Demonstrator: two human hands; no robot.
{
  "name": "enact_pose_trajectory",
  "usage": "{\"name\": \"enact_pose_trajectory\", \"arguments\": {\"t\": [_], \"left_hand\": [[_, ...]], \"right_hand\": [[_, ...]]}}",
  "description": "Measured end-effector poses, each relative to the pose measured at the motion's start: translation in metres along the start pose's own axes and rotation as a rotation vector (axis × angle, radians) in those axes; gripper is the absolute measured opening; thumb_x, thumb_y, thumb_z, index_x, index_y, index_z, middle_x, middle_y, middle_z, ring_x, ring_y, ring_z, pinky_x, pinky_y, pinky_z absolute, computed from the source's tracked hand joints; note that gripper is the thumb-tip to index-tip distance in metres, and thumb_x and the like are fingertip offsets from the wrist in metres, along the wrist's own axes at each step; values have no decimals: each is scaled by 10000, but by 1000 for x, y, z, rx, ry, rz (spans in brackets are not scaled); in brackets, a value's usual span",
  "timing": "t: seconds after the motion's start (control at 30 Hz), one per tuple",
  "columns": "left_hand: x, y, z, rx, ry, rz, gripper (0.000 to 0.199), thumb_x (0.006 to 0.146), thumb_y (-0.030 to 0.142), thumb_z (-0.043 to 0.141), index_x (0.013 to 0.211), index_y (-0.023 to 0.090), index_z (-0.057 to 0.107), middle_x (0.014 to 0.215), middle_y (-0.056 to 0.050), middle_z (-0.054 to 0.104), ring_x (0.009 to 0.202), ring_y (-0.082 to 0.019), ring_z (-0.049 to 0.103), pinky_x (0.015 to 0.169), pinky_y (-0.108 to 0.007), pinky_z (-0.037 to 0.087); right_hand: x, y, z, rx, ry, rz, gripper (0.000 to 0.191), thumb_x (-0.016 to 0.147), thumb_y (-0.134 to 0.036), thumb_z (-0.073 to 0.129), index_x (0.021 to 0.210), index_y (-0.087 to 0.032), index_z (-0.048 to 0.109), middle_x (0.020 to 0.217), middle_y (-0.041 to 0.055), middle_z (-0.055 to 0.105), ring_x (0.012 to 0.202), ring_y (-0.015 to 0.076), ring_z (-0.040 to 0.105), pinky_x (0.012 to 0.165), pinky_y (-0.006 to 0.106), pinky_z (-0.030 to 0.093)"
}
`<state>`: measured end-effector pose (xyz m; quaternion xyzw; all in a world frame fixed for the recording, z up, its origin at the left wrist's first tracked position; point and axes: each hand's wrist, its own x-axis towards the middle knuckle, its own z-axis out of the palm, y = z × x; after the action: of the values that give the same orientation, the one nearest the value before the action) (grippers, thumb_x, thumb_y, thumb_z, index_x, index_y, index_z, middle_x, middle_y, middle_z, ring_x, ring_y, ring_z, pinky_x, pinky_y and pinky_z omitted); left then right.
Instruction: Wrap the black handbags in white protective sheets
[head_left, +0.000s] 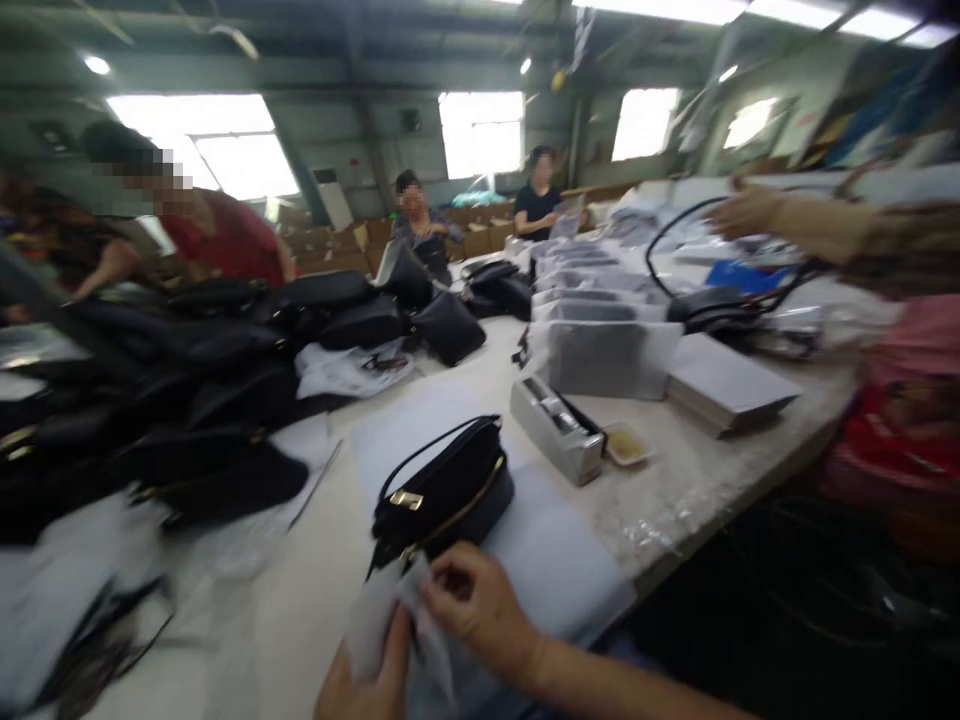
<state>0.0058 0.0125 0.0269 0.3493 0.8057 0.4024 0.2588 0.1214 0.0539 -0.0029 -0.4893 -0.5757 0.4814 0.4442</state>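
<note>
A small tray (626,445) right of centre holds a yellowish content; what it is cannot be told. Beside it lies a grey oblong box (556,432), open on top, with a dark item inside. A black handbag (442,493) with gold trim rests at lower centre on the white table (697,480). More black bags (187,400) are piled at the left. Stacked grey packets (600,340) run toward the upper right. The room is a hall with bright windows (480,130). At the bottom edge, the left hand (367,685) and right hand (480,605) pinch a piece of thin white paper (390,620), fingers pressed together, just below the handbag.
</note>
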Motion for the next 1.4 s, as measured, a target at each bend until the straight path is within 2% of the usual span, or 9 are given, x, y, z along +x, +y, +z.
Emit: {"name": "enact_pose_trajectory", "arguments": {"t": [0.07,0.3,0.43,0.6,0.7,0.8,1.03,1.2,1.4], "left_hand": [[-2,-10,-3,-55,-3,-24,356,802,461,716,955,141,712,901,-88,736,918,-306,682,810,-401,564],[-21,-13,4,-294,-70,206,428,875,434,645,1206,164,631,1134,-100,719,1080,-241,665,897,-316,531],[-18,-14,1,-317,-83,243,366,891,398,637,1188,185,652,1113,-77,725,1057,-221,668,902,-297,520],[-10,-14,-11,-235,-86,295,309,862,382,670,1098,187,714,1010,-56,746,933,-212,683,844,-287,520],[-12,-11,-14,-243,-105,282,292,907,404,600,1003,168,742,872,-42,747,801,-192,677,724,-260,519],[-12,-13,-11,-263,-91,258,298,918,404,583,960,160,750,808,-33,738,739,-179,663,665,-245,508],[-19,-19,-1,-207,-19,340,292,948,344,549,1151,213,712,1048,-60,749,950,-213,693,865,-296,532],[-32,-20,4,-105,-34,471,515,918,354,596,1407,221,503,1401,-110,566,1302,-274,518,1099,-399,420],[-24,-32,4,-55,-29,532,429,969,235,490,1397,226,516,1382,-94,589,1290,-235,538,1094,-384,435]], "right_hand": [[-1,0,3,4,14,-40,271,836,-440,647,841,-173,692,772,12,609,700,133,564,641,225,459],[-3,7,10,144,-29,39,359,838,-536,652,832,-178,631,715,14,589,640,148,574,572,236,482],[-1,-1,2,164,-163,72,366,840,-539,645,896,-177,642,672,-1,604,532,134,581,499,231,478],[13,-8,-14,23,-316,-67,283,853,-438,644,991,-197,701,686,-8,635,512,131,593,532,242,490],[15,-6,-14,-52,-288,-147,251,879,-435,621,895,-202,713,731,13,645,527,128,581,534,243,473],[10,-1,-6,-28,-202,-131,304,900,-481,591,875,-197,696,739,28,647,532,135,575,514,245,463],[0,5,12,142,-84,38,397,890,-565,566,871,-179,657,640,-6,577,528,134,521,461,225,446],[2,2,16,146,-19,39,385,871,-554,597,803,-179,648,658,-4,586,583,134,534,504,217,440],[5,-6,8,99,-109,50,387,874,-547,599,708,-198,584,505,-41,515,450,115,499,464,217,402]]}}
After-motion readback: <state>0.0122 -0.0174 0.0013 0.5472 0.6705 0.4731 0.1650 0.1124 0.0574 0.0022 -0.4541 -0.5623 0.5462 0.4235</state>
